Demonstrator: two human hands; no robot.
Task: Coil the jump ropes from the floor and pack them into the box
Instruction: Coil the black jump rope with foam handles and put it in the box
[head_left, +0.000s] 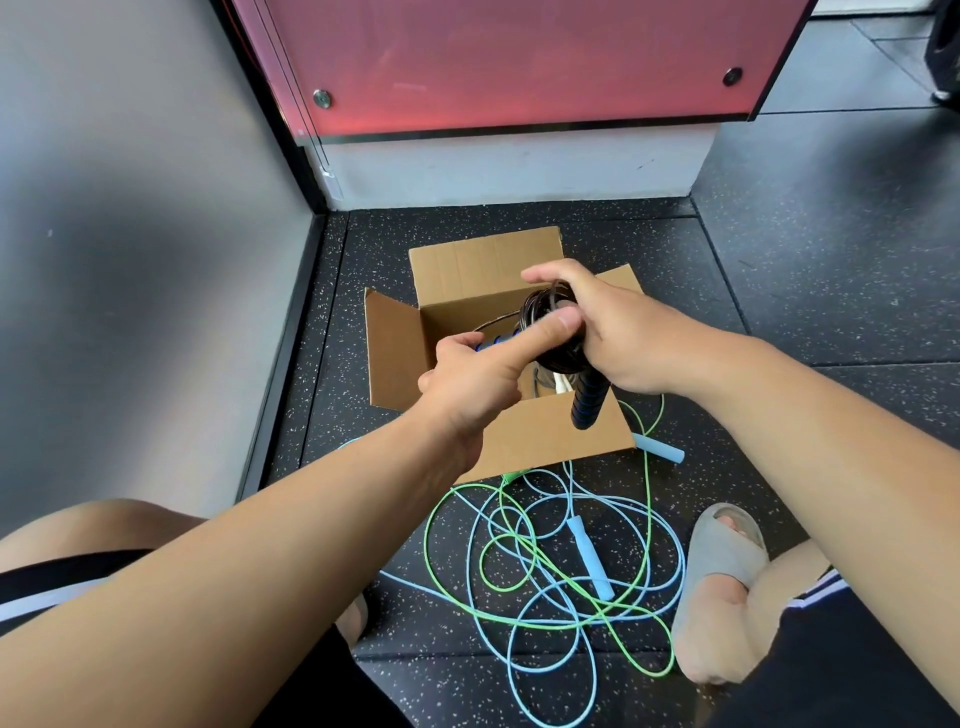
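Observation:
Above the open cardboard box (550, 441) I hold a coiled black jump rope (550, 322) with black-and-blue handles. My right hand (608, 332) grips the coil, and one handle (589, 402) hangs down below it. My left hand (478, 374) grips the other handle (498, 340), its thumb pressed against the coil. Inside the box lies a pale rope, partly hidden. A green rope (441, 519) and a light blue rope (587, 558) lie tangled on the floor in front of the box.
The box stands on speckled black rubber flooring in a corner, with a grey wall (130, 260) to the left and a red panel (519, 62) behind. My foot in a grey slipper (722, 561) rests right of the tangled ropes.

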